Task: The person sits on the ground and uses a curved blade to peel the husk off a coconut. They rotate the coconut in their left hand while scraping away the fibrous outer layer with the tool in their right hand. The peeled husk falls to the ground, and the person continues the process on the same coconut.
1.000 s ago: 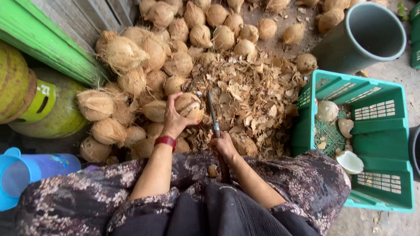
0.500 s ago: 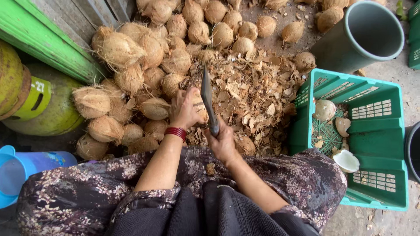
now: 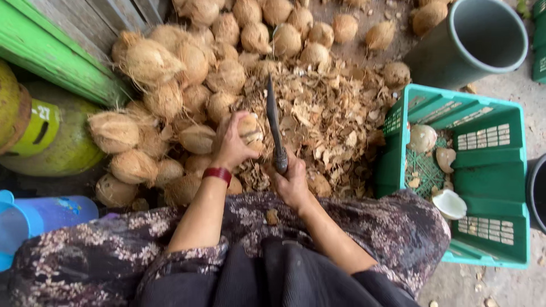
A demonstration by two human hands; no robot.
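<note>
My left hand (image 3: 232,145), with a red band at the wrist, grips a brown husked coconut (image 3: 248,129) held out over a heap of shell chips. My right hand (image 3: 291,182) is closed on the handle of a long dark knife (image 3: 273,122), whose blade points away from me and stands just right of the coconut. Both arms reach out over my lap, covered in dark patterned cloth (image 3: 369,227).
A pile of coconuts (image 3: 187,62) fills the ground ahead and to the left. A green plastic crate (image 3: 489,170) with peeled coconut pieces stands at the right, a grey bucket (image 3: 478,40) behind it. A green gas cylinder (image 3: 45,136) and blue container (image 3: 34,219) sit at left.
The knife has swung up from low beside the coconut to a raised position, blade pointing away. My left hand has kept hold of the coconut and turned it slightly.
</note>
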